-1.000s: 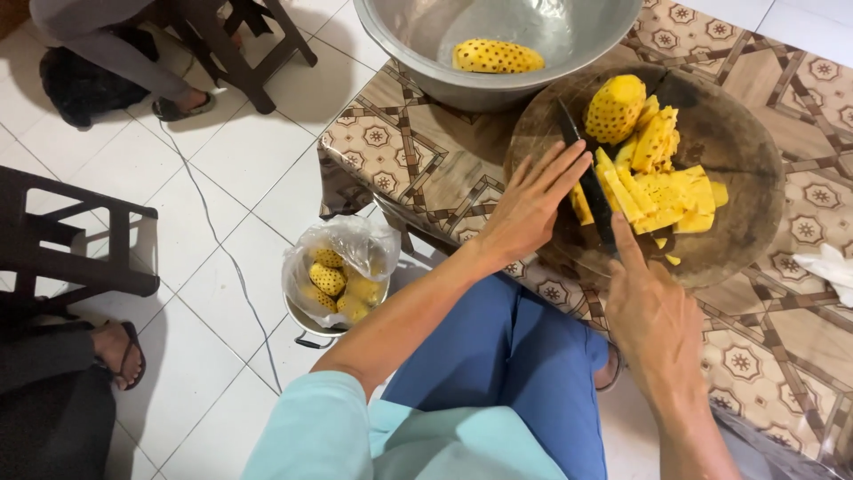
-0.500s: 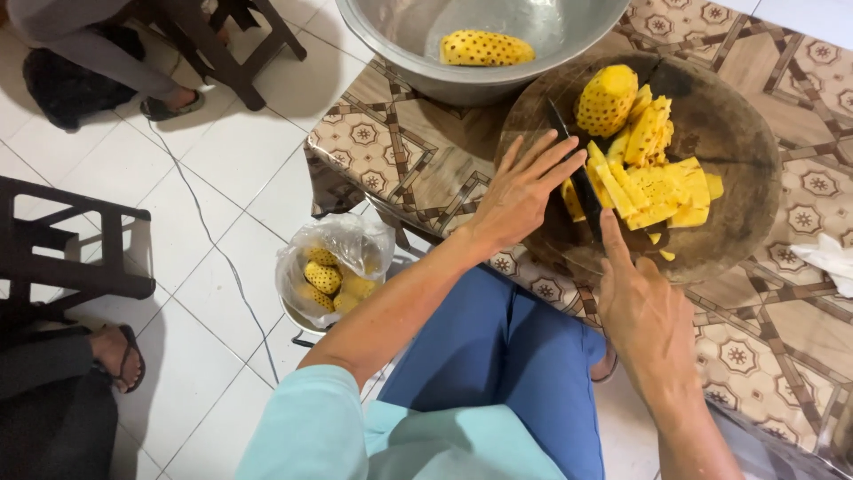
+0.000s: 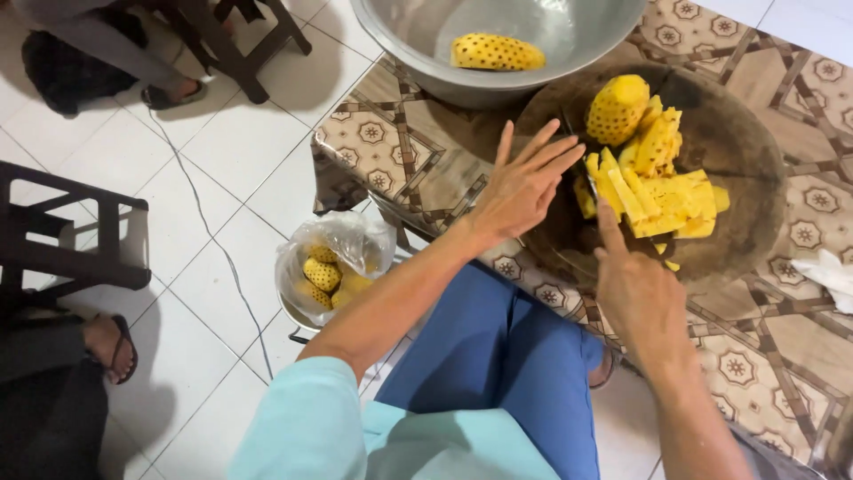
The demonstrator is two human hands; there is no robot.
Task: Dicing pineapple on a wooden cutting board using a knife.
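— What sort of place is it?

— A room with a white tiled floor (image 3: 222, 151), dark wooden stools, and a table under a patterned brown cloth (image 3: 400, 151). Other people's sandalled feet show at the left edge. The person sits at the table, blue trousers below.

— And the work?

— Pineapple cutting on a round dark wooden board (image 3: 737, 133). Going by what lies there, it looks well along: a heap of long yellow strips (image 3: 662, 196) is already cut, and a peeled chunk of pineapple (image 3: 615, 108) stands uncut at the far side of the board, just behind them. So I'd judge some slicing is left.

— The hands?

— The left hand (image 3: 524, 187) is spread wide, fingers fanned, palm down at the board's near-left rim, holding nothing. The right hand (image 3: 635, 289) is at the near edge of the board, forefinger stretched out toward the strips; it seems to close round a knife handle, with a dark blade (image 3: 577, 147) running up beside the strips, but the grip itself is hidden, so I cannot tell.

— Any containers?

— A big metal bowl (image 3: 418, 53) at the table's far side holds one peeled pineapple piece (image 3: 498, 53). On the floor, a bag-lined pail (image 3: 333, 267) holds what look like yellow scraps and peelings.
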